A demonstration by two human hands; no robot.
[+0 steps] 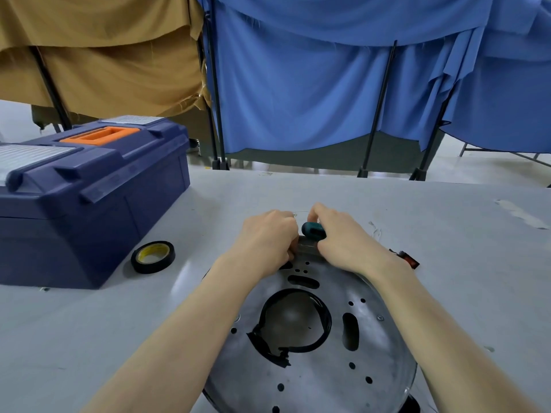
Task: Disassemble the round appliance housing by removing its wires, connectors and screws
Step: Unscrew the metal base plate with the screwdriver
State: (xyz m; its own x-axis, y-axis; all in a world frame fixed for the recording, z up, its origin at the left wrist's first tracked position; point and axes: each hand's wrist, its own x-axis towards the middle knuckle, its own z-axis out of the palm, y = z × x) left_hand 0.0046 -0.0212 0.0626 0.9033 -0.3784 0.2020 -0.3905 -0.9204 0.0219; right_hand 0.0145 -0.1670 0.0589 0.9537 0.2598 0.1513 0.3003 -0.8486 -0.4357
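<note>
The round metal housing point(322, 347) lies flat on the grey table, full of holes and slots, with a black taped ring point(298, 323) around its central opening. My left hand point(268, 236) grips the housing's far rim, fingers curled over the edge. My right hand point(340, 236) holds a teal-handled screwdriver point(311, 230) right at that same far rim; its tip is hidden between my hands. A small screw point(380, 317) sits on the housing's right side.
A dark blue toolbox point(89, 204) with an orange handle stands at the left. A roll of black tape point(153, 256) lies beside it. A red and black switch part point(407, 257) and thin wire point(375, 232) lie right of my right wrist. Blue and tan curtains hang behind.
</note>
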